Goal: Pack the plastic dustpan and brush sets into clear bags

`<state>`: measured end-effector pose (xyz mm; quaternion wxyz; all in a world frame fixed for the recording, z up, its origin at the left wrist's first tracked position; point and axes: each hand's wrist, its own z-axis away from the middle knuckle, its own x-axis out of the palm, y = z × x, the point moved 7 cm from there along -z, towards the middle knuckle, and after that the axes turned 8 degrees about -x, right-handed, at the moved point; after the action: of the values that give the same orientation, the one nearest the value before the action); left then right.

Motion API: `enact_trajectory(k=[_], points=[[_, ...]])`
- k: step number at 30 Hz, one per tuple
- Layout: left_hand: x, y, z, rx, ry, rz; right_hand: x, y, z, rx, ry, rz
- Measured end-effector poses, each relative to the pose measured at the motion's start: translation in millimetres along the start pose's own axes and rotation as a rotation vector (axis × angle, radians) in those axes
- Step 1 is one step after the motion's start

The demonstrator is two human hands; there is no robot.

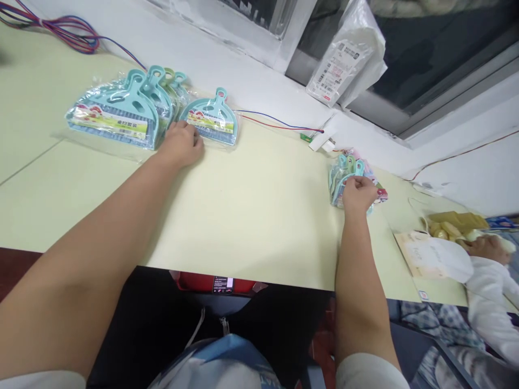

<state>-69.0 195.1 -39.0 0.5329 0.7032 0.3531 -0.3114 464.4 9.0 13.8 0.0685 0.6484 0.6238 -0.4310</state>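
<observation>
My left hand (183, 143) rests on the table with its fingers curled, between a row of plastic-wrapped dustpan-and-brush sets (117, 111) and one separate wrapped set (211, 119). What its fingertips hold, if anything, is hidden. The sets are mostly light blue with bristles and a printed label; a green one stands among the row. Farther right, my right hand (359, 193) pinches the front of a smaller upright bunch of wrapped dustpan sets (343, 175) in blue and green. Pink and red printed packaging (381, 193) shows behind those fingers.
Coiled red and blue wires (68, 33) lie at the back left, and thin wires run along the wall to a small white connector (323, 141). A white plastic bag (344, 59) hangs by the window. At right, another person's hand (486, 248) is near yellow packages (450, 224).
</observation>
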Motion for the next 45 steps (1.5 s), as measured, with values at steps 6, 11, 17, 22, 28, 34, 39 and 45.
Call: enact_trajectory(k=[6,11,17,22,28,34,39,45], points=[[-3.9,4.5,5.0,-0.035,-0.008,-0.089,6.0,-3.6,1.5,0.051,0.011,-0.045],[-1.0,2.7,3.3,-0.024,0.018,-0.114,7.9,-4.1,4.4,0.045,-0.013,-0.039],[-5.4,12.9,13.1,-0.027,0.015,-0.192,8.8,-2.7,5.6,0.068,-0.047,-0.028],[-2.3,29.8,28.0,-0.034,-0.074,-0.257,12.6,2.9,4.8,0.074,-0.067,-0.028],[0.3,35.7,30.2,-0.050,-0.100,-0.293,15.4,2.3,5.7,0.072,-0.092,-0.038],[-4.3,44.2,32.9,0.001,-0.047,-0.336,16.3,0.7,6.3,0.056,-0.109,-0.030],[0.8,38.9,29.9,0.013,-0.042,-0.355,19.6,4.3,5.6,0.069,-0.123,-0.037],[9.2,22.8,19.9,-0.046,-0.066,-0.224,21.5,3.5,6.7,0.078,-0.140,-0.060]])
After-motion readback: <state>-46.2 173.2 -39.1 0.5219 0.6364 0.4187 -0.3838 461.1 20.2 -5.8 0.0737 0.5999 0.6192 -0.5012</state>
